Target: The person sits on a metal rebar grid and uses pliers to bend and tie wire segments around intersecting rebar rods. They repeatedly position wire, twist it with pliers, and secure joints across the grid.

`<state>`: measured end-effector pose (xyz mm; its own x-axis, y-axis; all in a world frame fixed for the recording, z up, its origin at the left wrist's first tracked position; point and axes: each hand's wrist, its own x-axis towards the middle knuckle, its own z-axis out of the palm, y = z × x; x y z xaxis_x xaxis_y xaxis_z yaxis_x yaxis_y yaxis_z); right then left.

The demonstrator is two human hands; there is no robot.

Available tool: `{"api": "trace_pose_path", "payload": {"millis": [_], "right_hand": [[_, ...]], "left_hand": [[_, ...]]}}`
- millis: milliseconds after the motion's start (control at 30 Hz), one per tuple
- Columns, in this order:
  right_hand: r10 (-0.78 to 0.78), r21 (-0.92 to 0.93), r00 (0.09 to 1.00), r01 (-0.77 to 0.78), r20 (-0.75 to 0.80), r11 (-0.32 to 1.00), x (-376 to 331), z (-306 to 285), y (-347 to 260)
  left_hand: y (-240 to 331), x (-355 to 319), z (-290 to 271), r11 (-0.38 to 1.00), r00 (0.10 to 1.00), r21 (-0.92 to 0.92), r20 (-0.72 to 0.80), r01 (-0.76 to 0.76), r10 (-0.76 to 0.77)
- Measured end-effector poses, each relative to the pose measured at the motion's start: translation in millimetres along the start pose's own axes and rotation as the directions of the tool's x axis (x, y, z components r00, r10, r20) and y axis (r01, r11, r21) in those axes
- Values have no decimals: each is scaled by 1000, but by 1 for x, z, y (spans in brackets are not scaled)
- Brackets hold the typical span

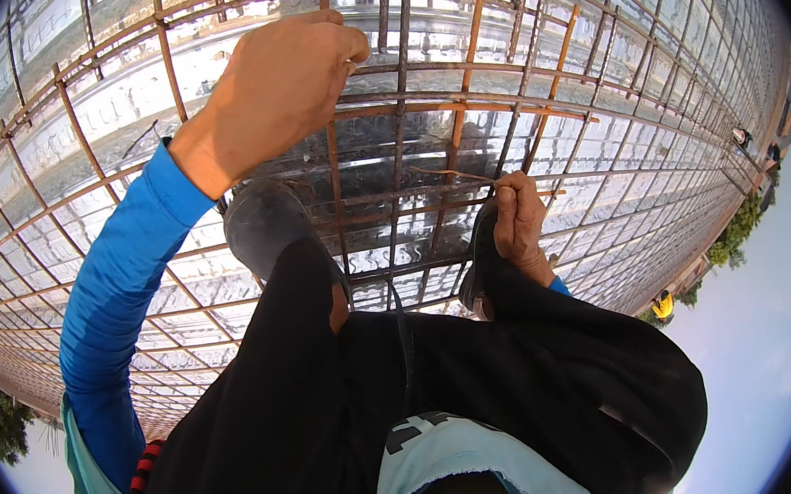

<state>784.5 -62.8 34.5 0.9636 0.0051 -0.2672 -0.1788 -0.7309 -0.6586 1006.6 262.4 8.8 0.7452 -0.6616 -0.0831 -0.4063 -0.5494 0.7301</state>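
Observation:
My left hand [281,91] hangs over the steel rebar mesh [444,106], its fingers closed in a pinch near a crossing of bars. What sits between those fingertips is too small to make out. My right hand [519,221] is lower and to the right, beside my right shoe. Its fingers are closed on a thin rusty tie wire [450,172] that sticks out leftward over the bars. Several short rusty rods, such as one upright rod [469,54], lie across the mesh between and beyond my hands.
Shiny metal decking [360,26] lies beneath the mesh. My dark left boot [269,223] and right shoe [484,253] stand among the bars. A person in yellow [663,305] is far off at the right edge, near green trees [737,231].

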Motion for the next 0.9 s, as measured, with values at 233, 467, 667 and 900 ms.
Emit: {"api": "trace_pose_path", "payload": {"millis": [233, 467, 667, 900], "right_hand": [[-27, -53, 999, 25, -28, 998, 7, -7, -14], [21, -11, 998, -22, -63, 1000, 7, -9, -16], [16, -22, 997, -17, -70, 1000, 11, -13, -20], [-4, -5, 992, 4, -125, 1000, 12, -12, -12]], "left_hand": [[-12, 2, 15, 995, 994, 83, 92, 55, -62], [-4, 19, 15, 978, 992, 200, 95, 58, -78], [0, 20, 18, 969, 986, 234, 128, 74, -107], [7, 24, 14, 960, 958, 216, 184, 177, -219]]}}
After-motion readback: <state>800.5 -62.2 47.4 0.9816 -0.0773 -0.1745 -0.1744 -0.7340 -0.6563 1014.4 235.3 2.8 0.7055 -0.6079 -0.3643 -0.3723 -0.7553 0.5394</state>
